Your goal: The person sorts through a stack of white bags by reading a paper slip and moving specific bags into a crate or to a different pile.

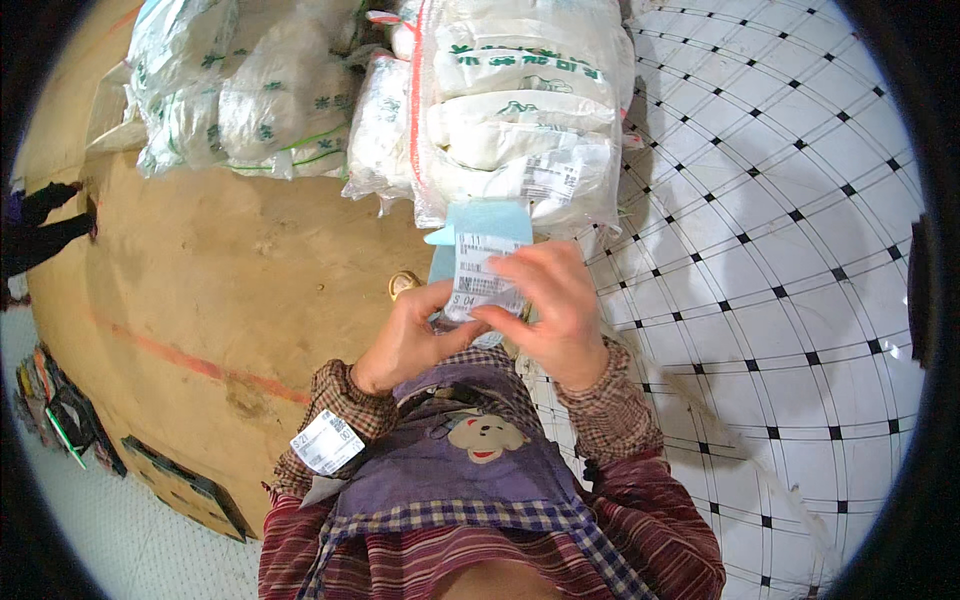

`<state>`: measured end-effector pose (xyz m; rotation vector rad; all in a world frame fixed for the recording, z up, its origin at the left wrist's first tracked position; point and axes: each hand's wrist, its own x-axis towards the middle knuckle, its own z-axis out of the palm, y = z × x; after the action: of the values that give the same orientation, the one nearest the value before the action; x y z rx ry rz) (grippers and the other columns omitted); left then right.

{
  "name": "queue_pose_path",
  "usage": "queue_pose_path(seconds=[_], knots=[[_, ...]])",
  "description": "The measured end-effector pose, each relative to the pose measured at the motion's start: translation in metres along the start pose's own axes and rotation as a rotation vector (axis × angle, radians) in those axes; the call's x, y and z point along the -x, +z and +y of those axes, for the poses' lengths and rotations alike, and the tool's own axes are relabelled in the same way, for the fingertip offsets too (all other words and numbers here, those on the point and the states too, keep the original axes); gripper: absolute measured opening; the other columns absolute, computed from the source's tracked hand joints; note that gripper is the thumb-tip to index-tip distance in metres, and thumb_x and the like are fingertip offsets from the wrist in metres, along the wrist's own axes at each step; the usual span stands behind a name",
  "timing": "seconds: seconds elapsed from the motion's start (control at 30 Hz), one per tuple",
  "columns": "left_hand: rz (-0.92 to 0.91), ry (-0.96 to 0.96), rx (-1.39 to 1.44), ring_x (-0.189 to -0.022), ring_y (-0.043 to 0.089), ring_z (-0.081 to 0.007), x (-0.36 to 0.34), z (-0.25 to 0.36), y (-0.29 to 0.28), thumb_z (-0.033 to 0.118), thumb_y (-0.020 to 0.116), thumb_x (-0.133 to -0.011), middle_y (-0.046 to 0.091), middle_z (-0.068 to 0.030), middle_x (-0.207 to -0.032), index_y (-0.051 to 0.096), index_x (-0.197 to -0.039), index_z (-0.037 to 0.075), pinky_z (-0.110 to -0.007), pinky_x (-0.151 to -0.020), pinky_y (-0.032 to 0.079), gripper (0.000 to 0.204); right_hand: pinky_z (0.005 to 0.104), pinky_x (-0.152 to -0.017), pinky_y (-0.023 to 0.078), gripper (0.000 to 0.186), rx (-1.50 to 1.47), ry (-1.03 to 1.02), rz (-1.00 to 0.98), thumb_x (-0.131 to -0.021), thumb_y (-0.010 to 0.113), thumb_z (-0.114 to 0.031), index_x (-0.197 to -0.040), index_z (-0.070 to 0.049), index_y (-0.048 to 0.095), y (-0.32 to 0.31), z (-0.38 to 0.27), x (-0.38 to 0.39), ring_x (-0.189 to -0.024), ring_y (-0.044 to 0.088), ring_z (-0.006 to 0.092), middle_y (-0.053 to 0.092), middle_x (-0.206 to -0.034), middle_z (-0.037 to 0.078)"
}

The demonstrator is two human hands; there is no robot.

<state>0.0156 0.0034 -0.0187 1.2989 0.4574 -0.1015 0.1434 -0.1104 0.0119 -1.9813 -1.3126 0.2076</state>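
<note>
Brown plaid sleeves, purple bear-print apron, white label stuck on left cuff.

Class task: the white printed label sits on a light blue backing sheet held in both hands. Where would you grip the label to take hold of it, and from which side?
Pinch the white label at its exposed upper part, coming from above, since both hands cover its lower part.

The printed label is sitting between the left hand and right hand, lying on a backing sheet. Beyond them, bagged sacks are resting on the floor, with more sacks lying to their left.
</note>
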Motion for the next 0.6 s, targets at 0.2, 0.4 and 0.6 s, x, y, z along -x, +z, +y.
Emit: queue_pose_path(seconds=[0.2, 0.4, 0.6], knots=[[-0.195, 0.006, -0.289, -0.066, 0.052, -0.0129, -0.01, 0.007, -0.004, 0.002, 0.061, -0.073, 0.056, -0.0105, -0.075, 0.054, -0.094, -0.001, -0.028, -0.058, 0.043, 0.023, 0.031, -0.06, 0.043, 0.014, -0.368, 0.02, -0.193, -0.066, 0.064, -0.003, -0.079, 0.0, 0.059, 0.006, 0.029, 0.011, -0.067, 0.055, 0.0231, 0.057, -0.073, 0.009], [-0.262, 0.241, -0.389, -0.074, 0.057, -0.0269, -0.027, -0.008, -0.007, 0.0, 0.062, -0.069, 0.059, -0.0156, -0.085, 0.054, -0.096, -0.001, -0.032, -0.063, 0.045, 0.027, 0.0266, -0.06, 0.044, 0.008, -0.715, 0.457, -0.213, -0.074, 0.057, -0.002, -0.081, 0.0, 0.06, 0.002, 0.063, 0.027, -0.068, 0.056, 0.0157, 0.058, -0.074, 0.006], [-0.111, 0.108, -0.943, -0.077, 0.055, -0.0348, -0.046, -0.032, -0.021, -0.001, 0.053, -0.071, 0.054, -0.0174, -0.089, 0.045, -0.107, 0.001, -0.038, -0.064, 0.047, 0.037, 0.0239, -0.07, 0.042, 0.014, -1.066, 0.723, 0.713, -0.079, 0.054, -0.003, -0.09, 0.006, 0.057, -0.052, 0.127, 0.026, -0.074, 0.052, 0.0116, 0.057, -0.082, 0.006]])
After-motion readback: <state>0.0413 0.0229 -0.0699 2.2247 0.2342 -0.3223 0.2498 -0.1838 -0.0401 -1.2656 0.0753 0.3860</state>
